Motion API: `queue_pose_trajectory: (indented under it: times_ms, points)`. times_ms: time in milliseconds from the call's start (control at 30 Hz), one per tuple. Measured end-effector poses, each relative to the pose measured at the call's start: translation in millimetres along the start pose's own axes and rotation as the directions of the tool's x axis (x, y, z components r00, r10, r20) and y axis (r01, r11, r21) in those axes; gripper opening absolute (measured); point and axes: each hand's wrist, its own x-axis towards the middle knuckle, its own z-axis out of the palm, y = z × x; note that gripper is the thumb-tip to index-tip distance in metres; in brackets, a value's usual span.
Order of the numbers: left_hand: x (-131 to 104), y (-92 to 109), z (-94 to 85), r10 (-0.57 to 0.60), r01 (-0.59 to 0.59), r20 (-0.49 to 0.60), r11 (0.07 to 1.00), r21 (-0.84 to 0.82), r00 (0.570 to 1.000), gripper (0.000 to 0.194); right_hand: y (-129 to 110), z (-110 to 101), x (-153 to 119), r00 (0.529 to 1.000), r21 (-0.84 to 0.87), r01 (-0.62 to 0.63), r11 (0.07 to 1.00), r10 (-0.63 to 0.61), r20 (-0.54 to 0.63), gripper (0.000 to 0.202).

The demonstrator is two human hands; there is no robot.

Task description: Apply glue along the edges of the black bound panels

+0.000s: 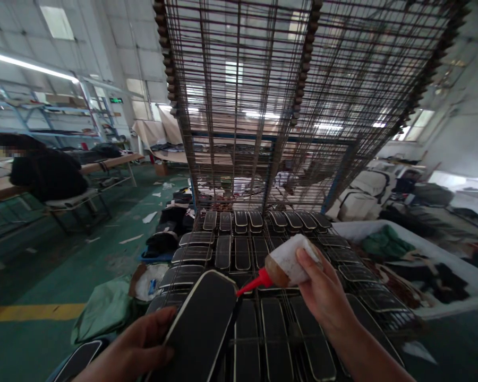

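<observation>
My left hand (pixel 145 339) grips the lower left side of a dark, rounded rectangular panel (pixel 207 323) with a pale line along its edge. In my right hand (pixel 322 281) is a glue bottle (pixel 289 262), tilted so its red nozzle (pixel 250 284) points down to the left. The nozzle tip meets the panel's upper right edge, or hovers just over it; I cannot tell which. Below both hands, several similar dark panels (pixel 276 334) with pale edges lie in rows on a wire rack.
A tall stack of wire racks (pixel 239 95) leans up behind the panels. To the right stands a white bin (pixel 442 307) holding cloth. Green fabric (pixel 103 307) and a small box (pixel 149 281) lie at left. A person (pixel 48 170) sits at a table farther left.
</observation>
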Motion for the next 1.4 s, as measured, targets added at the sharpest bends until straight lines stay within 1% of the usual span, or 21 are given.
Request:
queue_pose_trajectory:
  times_ms: [100,167,300,533,667,800,933,1000,1167,1267,1400]
  points:
    - [2,-2,-0.9,-0.013,0.009,0.063,0.999,0.050,0.998,0.036,3,1,-6,1.000,0.016,-0.016,1.000,0.016,-0.012,0.033]
    - [3,-4,-1.1,-0.005,0.002,0.063,0.999,0.033,0.998,0.035,6,2,-11,0.999,0.023,-0.031,0.999,0.031,-0.020,0.032]
    - [3,-7,-0.6,0.028,-0.027,0.039,0.999,-0.031,0.999,0.032,11,5,-19,0.997,0.020,-0.065,0.998,0.066,-0.050,0.036]
    - [3,-10,0.7,0.027,-0.030,-0.023,0.993,-0.118,0.999,0.030,20,9,-37,0.993,0.001,-0.104,0.995,0.104,-0.054,0.037]
    - [6,-10,0.7,0.055,-0.062,-0.049,0.987,-0.149,0.997,0.030,25,9,-47,0.991,-0.015,-0.133,0.991,0.133,-0.008,0.036]
    - [5,-10,1.8,0.046,-0.061,-0.089,0.984,-0.170,0.995,0.028,28,10,-58,0.986,-0.031,-0.169,0.985,0.169,0.008,0.039]
    - [5,-9,1.7,0.045,-0.070,-0.140,0.982,-0.177,0.989,0.030,29,14,-68,0.979,-0.047,-0.202,0.978,0.202,-0.002,0.044]
    - [6,-9,0.7,0.047,-0.075,-0.171,0.983,-0.165,0.984,0.032,30,14,-71,0.976,-0.069,-0.214,0.974,0.216,0.024,0.047]
    - [9,-10,-4.2,0.062,-0.094,-0.212,0.984,-0.149,0.975,0.034,32,9,-80,0.975,-0.149,-0.175,0.973,0.193,0.110,0.050]
    - [9,-11,-6.7,0.055,-0.095,-0.271,0.986,-0.137,0.961,0.033,31,8,-85,0.970,-0.194,-0.161,0.968,0.192,0.151,0.052]
    - [11,-11,-8.2,0.055,-0.114,-0.353,0.982,-0.148,0.934,0.030,26,14,-92,0.973,-0.192,-0.171,0.966,0.197,0.122,0.055]
